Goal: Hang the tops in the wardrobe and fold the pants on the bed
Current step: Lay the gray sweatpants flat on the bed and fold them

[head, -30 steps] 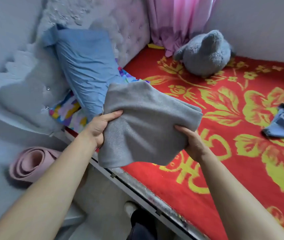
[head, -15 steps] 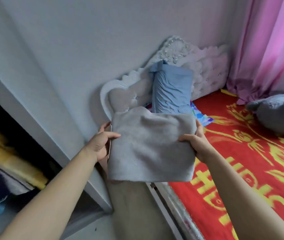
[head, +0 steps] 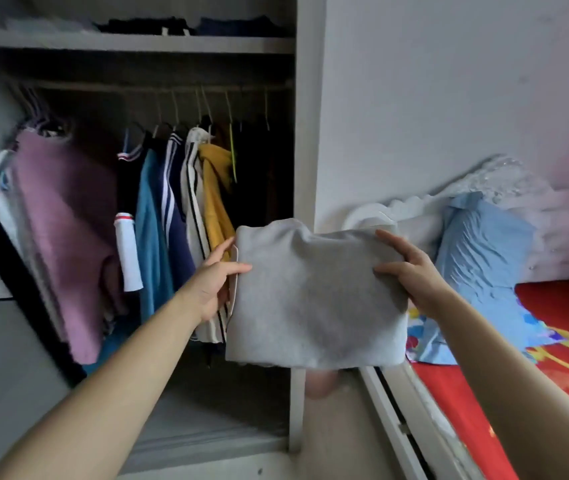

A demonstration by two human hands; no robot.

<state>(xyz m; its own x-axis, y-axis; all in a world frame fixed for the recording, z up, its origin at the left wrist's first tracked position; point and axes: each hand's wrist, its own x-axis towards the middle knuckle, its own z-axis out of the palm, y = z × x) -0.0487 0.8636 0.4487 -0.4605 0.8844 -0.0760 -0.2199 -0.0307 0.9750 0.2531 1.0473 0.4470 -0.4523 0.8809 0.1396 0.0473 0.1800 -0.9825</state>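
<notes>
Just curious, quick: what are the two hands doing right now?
Left hand: grips the folded grey garment, left edge.
Right hand: grips its right edge.

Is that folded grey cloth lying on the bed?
No, the left hand and the right hand hold the grey cloth up in front of the open wardrobe.

The folded garment (head: 314,299) was plain grey. Along the wardrobe rail (head: 158,87) hung a mauve top (head: 64,216), a teal top (head: 149,244), a navy top (head: 178,244) with white stripes and a mustard-yellow top (head: 217,209). The pillow (head: 484,244) was light blue, the bedspread (head: 553,306) red with yellow patterning.
</notes>
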